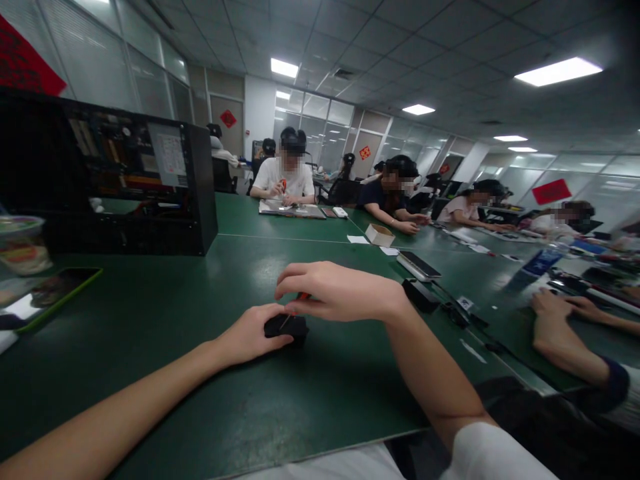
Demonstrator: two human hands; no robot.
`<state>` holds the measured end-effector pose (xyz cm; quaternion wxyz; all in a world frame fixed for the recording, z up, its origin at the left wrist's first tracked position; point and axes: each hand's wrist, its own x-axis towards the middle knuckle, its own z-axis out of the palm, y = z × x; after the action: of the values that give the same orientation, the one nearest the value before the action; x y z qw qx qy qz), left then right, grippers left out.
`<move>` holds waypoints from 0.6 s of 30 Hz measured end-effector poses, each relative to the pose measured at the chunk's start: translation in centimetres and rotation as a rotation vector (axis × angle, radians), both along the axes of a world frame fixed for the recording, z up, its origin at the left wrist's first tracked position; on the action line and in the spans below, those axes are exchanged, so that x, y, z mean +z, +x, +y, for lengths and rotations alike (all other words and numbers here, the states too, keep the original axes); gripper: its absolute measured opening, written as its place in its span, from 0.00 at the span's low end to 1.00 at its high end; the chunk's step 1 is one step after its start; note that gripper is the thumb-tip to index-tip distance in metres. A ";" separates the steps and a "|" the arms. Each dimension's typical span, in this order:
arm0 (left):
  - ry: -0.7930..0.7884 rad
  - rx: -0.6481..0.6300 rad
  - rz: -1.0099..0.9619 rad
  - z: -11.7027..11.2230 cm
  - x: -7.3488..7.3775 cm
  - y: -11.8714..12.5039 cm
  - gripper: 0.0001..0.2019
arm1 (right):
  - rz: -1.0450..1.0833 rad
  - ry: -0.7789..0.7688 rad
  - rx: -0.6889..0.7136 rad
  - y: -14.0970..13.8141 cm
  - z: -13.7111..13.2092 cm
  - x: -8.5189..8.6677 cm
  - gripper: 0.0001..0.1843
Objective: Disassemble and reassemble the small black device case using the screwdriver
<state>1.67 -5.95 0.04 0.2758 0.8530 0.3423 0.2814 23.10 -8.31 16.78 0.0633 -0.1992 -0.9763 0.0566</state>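
Note:
On the green table [215, 393] in front of me stands a small black block [296, 327]. My left hand [250, 335] is closed around its left side, with the thumb along the near edge. Above it, my right hand [340, 291] is closed on a screwdriver [303, 295]; a bit of its orange handle shows between the fingers. Its thin shaft slants down to the top of the block. Whether the tip sits on a screw is too small to tell, and most of the handle is hidden by my right hand.
A black computer case [203, 193] rises at the left, behind a green-edged phone [60, 293] and a plastic cup [23, 247]. To the right are a dark phone [421, 264], a small carton [380, 235] and a bottle [543, 259]. A co-worker's hands [555, 317] rest at the far right.

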 end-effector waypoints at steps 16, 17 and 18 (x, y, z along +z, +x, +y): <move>-0.032 -0.001 -0.017 -0.2 0.1 0.0 0.19 | 0.218 0.203 -0.046 -3.5 2.1 -2.8 0.14; -0.035 0.002 -0.015 -0.2 0.1 0.0 0.19 | 0.195 0.217 -0.056 -3.6 2.0 -2.8 0.17; -0.034 0.002 -0.013 -0.2 0.1 0.0 0.18 | 0.177 0.220 -0.049 -3.5 1.9 -2.7 0.20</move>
<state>1.66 -6.19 0.14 0.2923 0.8459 0.3460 0.2814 19.57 -6.43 14.05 0.1717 -0.2091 -0.9621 -0.0348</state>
